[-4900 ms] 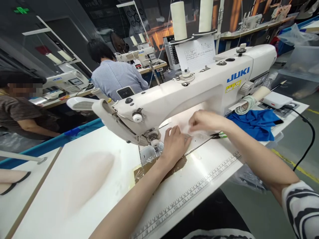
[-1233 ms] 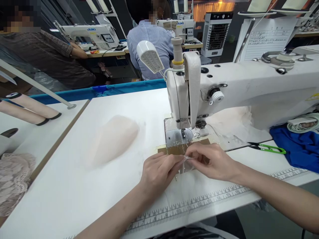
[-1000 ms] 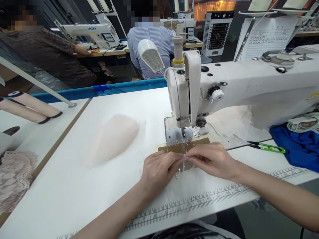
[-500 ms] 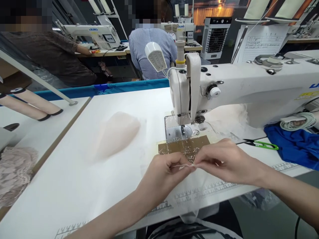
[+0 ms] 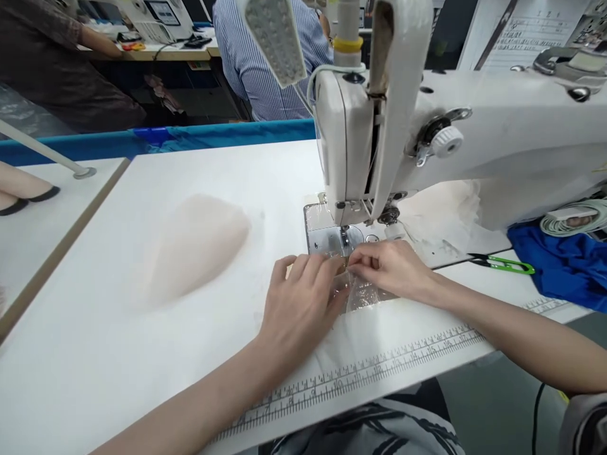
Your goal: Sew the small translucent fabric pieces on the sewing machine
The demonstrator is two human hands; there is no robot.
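My right hand (image 5: 391, 268) pinches the edge of a thin sheer fabric (image 5: 363, 294) just in front of the presser foot (image 5: 345, 237) of a white sewing machine (image 5: 348, 139). Close to its left, my left hand (image 5: 301, 300) lies palm down, fingers stretched and thumb apart, beside the same fabric. Both hands partly cover the brown taped patch before the metal needle plate (image 5: 322, 239). How much of the fabric lies under the left fingers is hidden.
A pale sheer fabric piece (image 5: 199, 243) lies on the white table to the left. Green-handled thread snips (image 5: 509, 264), blue cloth (image 5: 564, 262) and a coiled cord (image 5: 576, 218) are at right. More sheer fabric (image 5: 446, 208) sits under the machine arm. Two people work behind.
Both hands have moved forward with the fabric, up to the presser foot. My left hand has gone from a pinch to stretched fingers. The view has come closer to the machine.
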